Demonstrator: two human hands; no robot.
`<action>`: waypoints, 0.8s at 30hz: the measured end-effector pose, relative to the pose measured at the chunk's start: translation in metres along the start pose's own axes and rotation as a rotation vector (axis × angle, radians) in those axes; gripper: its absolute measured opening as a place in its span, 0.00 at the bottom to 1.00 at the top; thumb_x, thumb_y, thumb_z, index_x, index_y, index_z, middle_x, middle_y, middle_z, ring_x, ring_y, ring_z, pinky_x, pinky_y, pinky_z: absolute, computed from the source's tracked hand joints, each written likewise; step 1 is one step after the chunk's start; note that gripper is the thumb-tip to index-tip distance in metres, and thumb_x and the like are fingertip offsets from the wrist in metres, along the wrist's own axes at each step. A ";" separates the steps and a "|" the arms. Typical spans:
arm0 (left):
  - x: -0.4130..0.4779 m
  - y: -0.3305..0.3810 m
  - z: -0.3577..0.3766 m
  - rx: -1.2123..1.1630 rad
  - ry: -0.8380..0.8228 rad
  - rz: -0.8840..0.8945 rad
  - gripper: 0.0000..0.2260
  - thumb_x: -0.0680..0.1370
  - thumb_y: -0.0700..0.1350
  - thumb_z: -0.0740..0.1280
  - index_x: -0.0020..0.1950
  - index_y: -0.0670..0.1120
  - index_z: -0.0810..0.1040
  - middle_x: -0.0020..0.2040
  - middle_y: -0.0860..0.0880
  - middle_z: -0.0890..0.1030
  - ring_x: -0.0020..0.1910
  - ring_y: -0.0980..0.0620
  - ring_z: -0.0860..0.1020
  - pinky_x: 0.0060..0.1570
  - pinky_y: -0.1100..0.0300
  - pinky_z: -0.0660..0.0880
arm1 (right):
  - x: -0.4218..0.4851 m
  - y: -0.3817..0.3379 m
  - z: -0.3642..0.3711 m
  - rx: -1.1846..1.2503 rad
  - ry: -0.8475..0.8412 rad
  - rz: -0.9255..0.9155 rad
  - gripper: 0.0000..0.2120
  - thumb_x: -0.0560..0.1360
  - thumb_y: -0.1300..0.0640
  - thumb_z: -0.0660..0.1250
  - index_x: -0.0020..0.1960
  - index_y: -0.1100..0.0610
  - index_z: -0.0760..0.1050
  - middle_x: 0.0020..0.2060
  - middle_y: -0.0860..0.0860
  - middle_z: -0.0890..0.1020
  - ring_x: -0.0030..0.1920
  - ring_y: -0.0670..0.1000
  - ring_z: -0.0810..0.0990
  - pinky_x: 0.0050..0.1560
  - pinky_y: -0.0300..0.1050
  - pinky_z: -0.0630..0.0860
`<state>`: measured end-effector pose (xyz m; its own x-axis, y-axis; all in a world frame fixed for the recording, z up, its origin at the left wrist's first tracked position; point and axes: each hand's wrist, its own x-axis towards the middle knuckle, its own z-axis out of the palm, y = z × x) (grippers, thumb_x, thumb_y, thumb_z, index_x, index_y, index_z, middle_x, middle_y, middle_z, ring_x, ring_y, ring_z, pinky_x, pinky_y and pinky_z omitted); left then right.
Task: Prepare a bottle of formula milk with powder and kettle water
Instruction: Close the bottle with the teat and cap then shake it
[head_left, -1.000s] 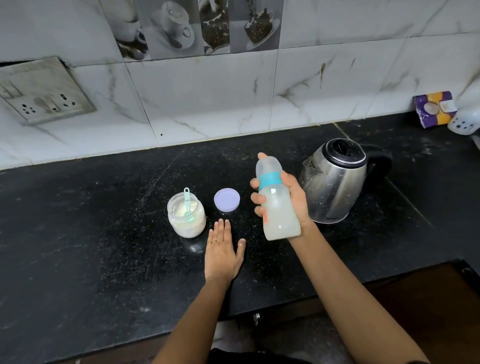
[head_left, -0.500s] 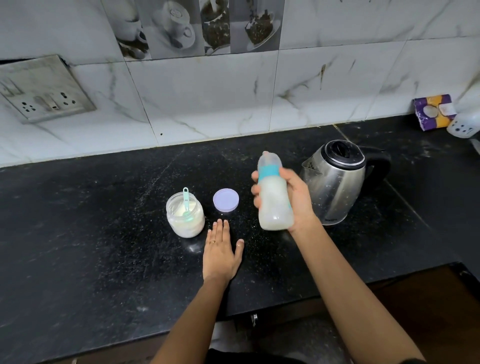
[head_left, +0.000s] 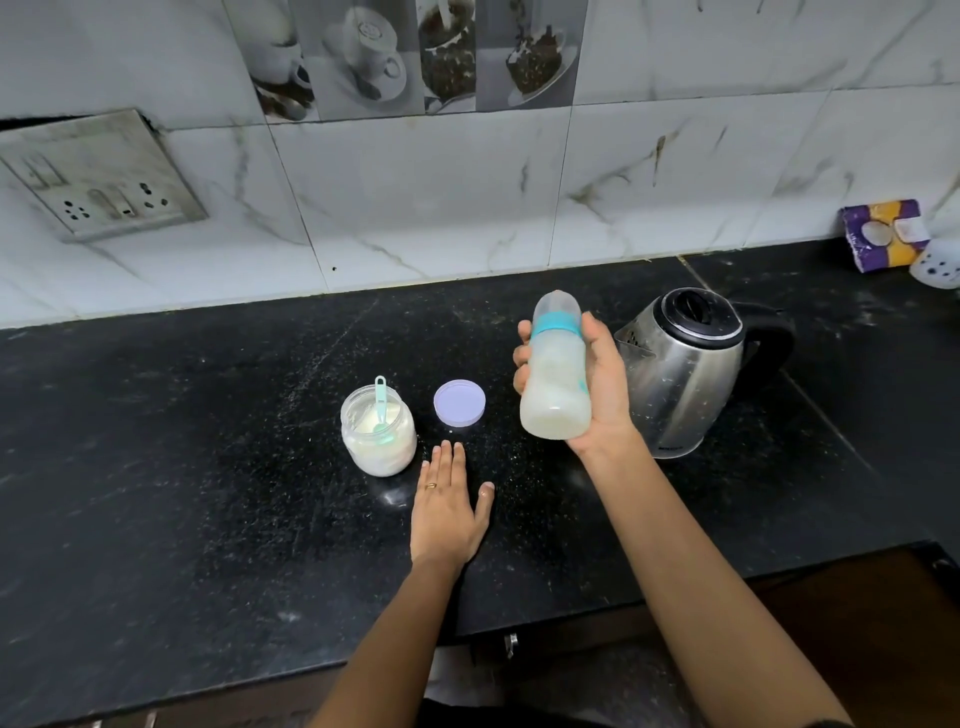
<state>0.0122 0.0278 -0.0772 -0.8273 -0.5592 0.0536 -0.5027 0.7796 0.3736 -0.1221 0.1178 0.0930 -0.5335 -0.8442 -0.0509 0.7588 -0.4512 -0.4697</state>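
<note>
— Which step was in hand?

— Mixing, I judged. The right hand gripped the bottle, fingers and thumb curled round its body, and held it above the counter, just left of the kettle. The left hand lay flat on the counter with its fingers straight, holding nothing, near the powder jar.

— And the next move?

— Probably a firm shake with the collar tight, then setting the bottle down upright. The jar stood open with the scoop in it. Its lilac lid lay between jar and bottle, so it wanted closing.

— How did the bottle look?

— Translucent, with a teal collar and a pale dome on top. Cloudy white liquid had pooled at the base, and the walls were filmed.
</note>
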 end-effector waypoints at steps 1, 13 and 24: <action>0.000 0.000 0.000 -0.003 0.002 -0.001 0.30 0.81 0.57 0.50 0.78 0.43 0.48 0.78 0.45 0.49 0.77 0.51 0.45 0.74 0.59 0.38 | 0.000 0.000 0.000 -0.001 -0.007 0.010 0.22 0.69 0.49 0.64 0.55 0.64 0.74 0.45 0.56 0.78 0.37 0.53 0.77 0.36 0.45 0.77; 0.000 -0.001 0.001 0.003 0.006 0.000 0.30 0.81 0.58 0.50 0.78 0.43 0.48 0.79 0.45 0.50 0.77 0.51 0.45 0.73 0.59 0.37 | 0.000 0.001 0.003 0.047 -0.213 0.108 0.19 0.66 0.53 0.72 0.54 0.62 0.79 0.46 0.56 0.73 0.43 0.51 0.75 0.40 0.43 0.77; 0.001 -0.003 0.004 -0.010 0.016 0.007 0.37 0.75 0.63 0.39 0.78 0.43 0.50 0.78 0.44 0.52 0.77 0.50 0.47 0.74 0.58 0.39 | 0.009 -0.016 0.000 0.151 -0.255 0.140 0.25 0.66 0.60 0.74 0.59 0.61 0.69 0.45 0.61 0.77 0.33 0.56 0.77 0.32 0.48 0.78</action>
<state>0.0116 0.0261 -0.0815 -0.8269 -0.5578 0.0711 -0.4941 0.7810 0.3820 -0.1386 0.1175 0.0999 -0.3241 -0.9376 0.1259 0.8750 -0.3477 -0.3368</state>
